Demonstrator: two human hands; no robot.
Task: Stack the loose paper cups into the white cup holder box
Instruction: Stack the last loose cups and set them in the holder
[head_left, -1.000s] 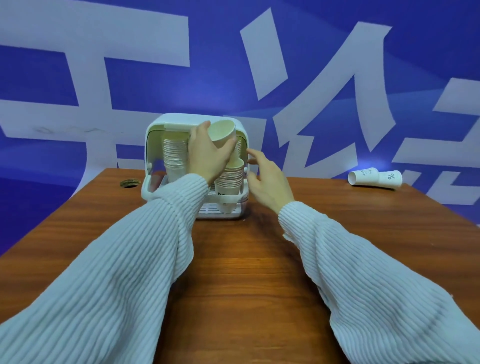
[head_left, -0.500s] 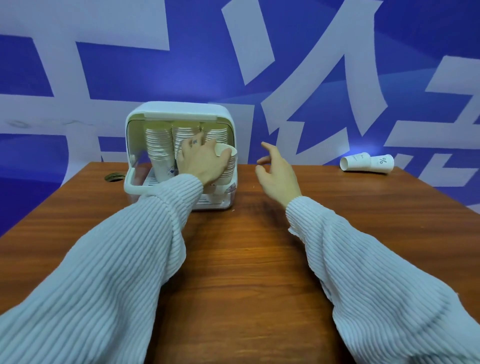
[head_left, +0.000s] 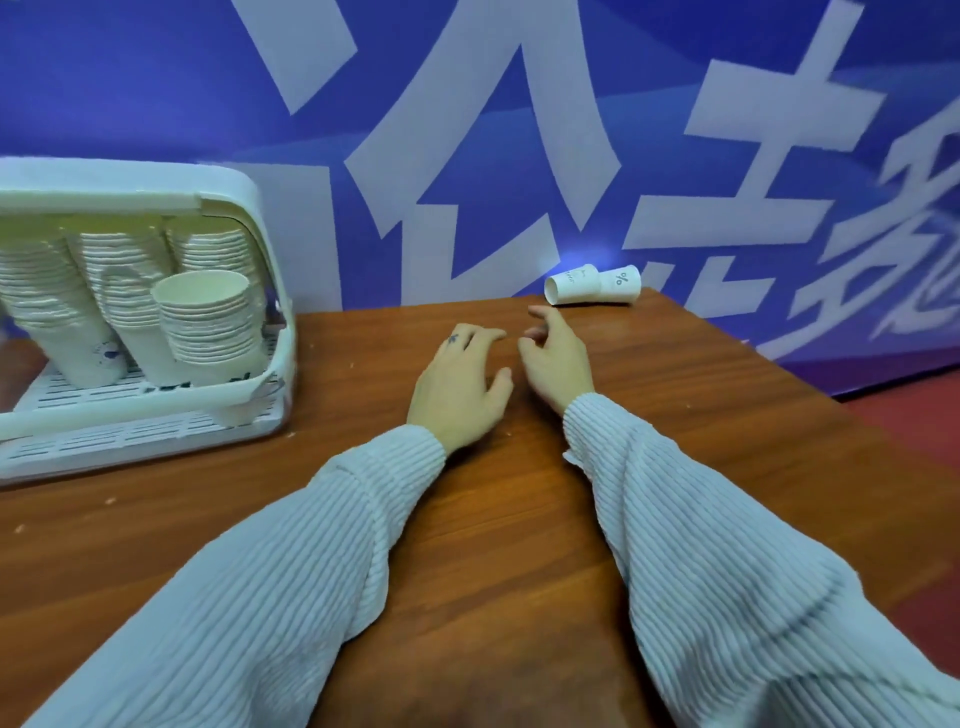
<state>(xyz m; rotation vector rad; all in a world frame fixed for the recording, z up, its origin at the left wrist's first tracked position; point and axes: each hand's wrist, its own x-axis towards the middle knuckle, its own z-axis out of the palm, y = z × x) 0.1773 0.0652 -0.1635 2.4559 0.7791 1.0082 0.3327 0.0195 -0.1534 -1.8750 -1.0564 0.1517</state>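
Observation:
The white cup holder box (head_left: 270, 291) stands open at the left of the wooden table (head_left: 467, 545), with several stacks of paper cups (head_left: 208, 322) leaning inside it. Two loose white paper cups (head_left: 592, 285) lie on their sides, nested, at the table's far edge by the wall. My left hand (head_left: 460, 387) hovers over the table's middle, fingers spread, holding nothing. My right hand (head_left: 556, 358) is just to its right, fingers loosely apart and empty, a short way in front of the loose cups.
A blue banner with large white characters (head_left: 493, 156) runs right behind the table. The table's right edge (head_left: 857, 415) drops to a red floor. Small crumbs dot the wood near the box.
My left hand let go of the cup, which now sits on the front stack in the box, and moved right. Both hands now sit mid-table toward the loose cups; the view swung right.

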